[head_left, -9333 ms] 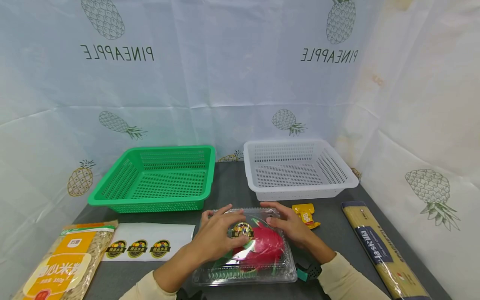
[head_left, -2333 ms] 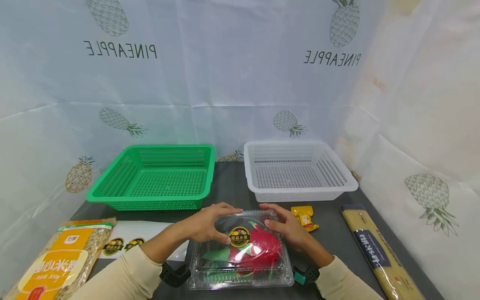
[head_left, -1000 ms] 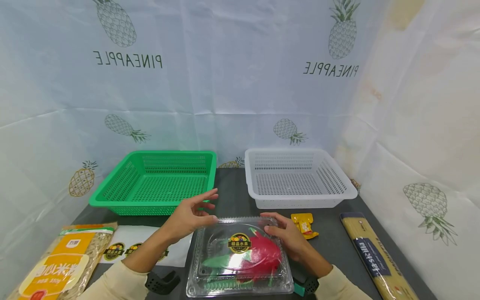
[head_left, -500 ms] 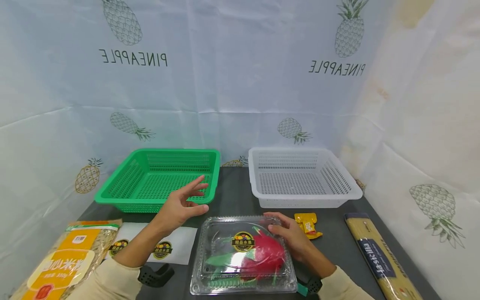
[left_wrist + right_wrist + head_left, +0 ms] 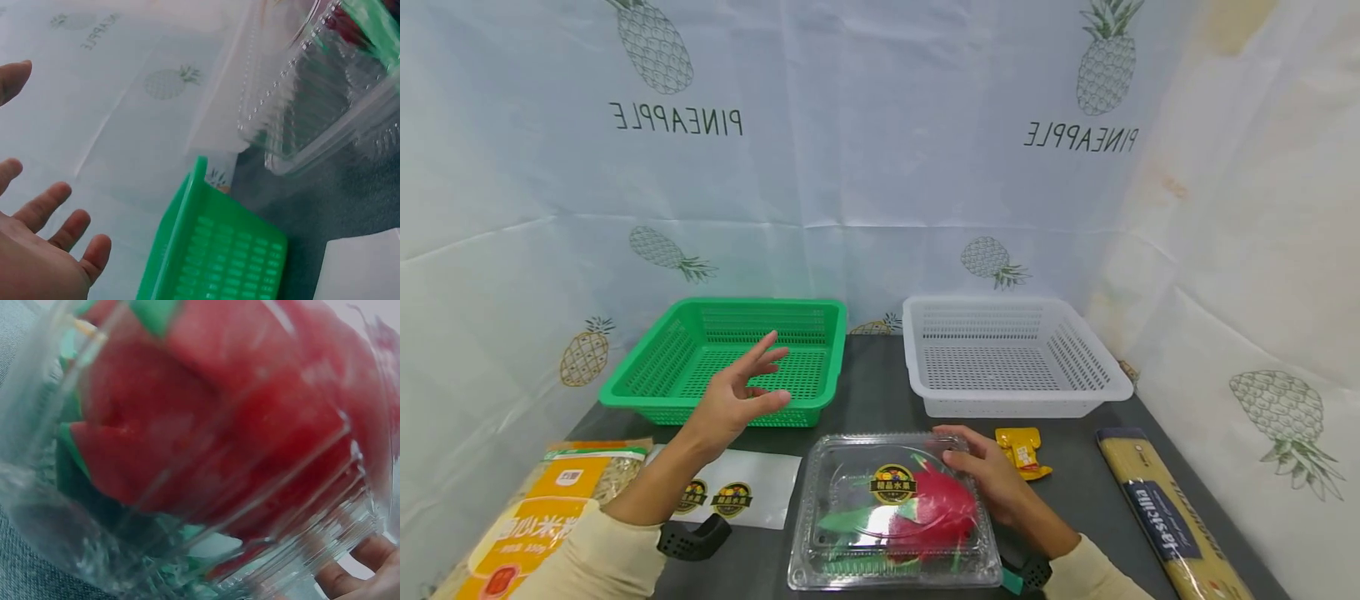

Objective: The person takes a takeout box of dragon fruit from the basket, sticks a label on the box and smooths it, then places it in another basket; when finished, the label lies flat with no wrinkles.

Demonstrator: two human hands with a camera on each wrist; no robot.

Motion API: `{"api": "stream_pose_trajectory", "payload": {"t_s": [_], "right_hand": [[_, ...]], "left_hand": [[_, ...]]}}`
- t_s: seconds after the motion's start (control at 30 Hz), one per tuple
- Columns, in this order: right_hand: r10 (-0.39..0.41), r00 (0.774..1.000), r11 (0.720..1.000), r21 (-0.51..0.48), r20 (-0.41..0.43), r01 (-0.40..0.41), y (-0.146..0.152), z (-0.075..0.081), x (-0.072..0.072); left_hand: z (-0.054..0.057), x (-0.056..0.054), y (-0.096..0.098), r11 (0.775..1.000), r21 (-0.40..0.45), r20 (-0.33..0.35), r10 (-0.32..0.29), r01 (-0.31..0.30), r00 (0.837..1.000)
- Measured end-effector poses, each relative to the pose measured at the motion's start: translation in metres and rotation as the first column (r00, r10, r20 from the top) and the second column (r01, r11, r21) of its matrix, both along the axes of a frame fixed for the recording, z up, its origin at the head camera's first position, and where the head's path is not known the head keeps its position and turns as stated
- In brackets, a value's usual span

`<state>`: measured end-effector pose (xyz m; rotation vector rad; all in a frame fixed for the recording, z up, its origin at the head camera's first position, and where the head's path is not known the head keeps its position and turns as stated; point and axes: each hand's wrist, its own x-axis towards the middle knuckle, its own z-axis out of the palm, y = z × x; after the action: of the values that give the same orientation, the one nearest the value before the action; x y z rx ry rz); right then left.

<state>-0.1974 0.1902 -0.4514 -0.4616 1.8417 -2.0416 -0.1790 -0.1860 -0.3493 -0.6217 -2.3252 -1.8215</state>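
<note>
A clear plastic clamshell box (image 5: 820,533) stands at the front middle of the table, its lid down. Inside lies a red dragon fruit (image 5: 936,504) with green tips, and a round black-and-gold label (image 5: 892,484) sits on the lid. My right hand (image 5: 988,479) grips the box's far right corner, thumb on the lid and fingers behind the edge; the right wrist view has its fingers (image 5: 340,578) beside the ridged wall. My left hand (image 5: 730,408) is up in the air with fingers spread, holding nothing, overlapping the green basket (image 5: 722,415) in the head view.
A white sheet (image 5: 778,471) with round labels lies left of the box, partly behind my left arm. Further left is a bag of rice noodles (image 5: 523,533). A white basket (image 5: 1015,406) stands back right; a small yellow packet (image 5: 1021,454) and a spaghetti pack (image 5: 1165,517) lie at right.
My left hand has come off the lid near the label and risen to the left, towards the green basket. My right hand stays at the box's corner.
</note>
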Motion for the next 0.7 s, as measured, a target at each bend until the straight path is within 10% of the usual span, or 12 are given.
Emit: {"api": "stream_pose_trajectory", "payload": {"t_s": [0.7], "right_hand": [[0.029, 0.999, 1.000, -0.008, -0.016, -0.029, 0.002, -0.002, -0.001]], "left_hand": [[0.004, -0.003, -0.050, 0.987, -0.045, -0.022, 0.151, -0.152, 0.988]]}}
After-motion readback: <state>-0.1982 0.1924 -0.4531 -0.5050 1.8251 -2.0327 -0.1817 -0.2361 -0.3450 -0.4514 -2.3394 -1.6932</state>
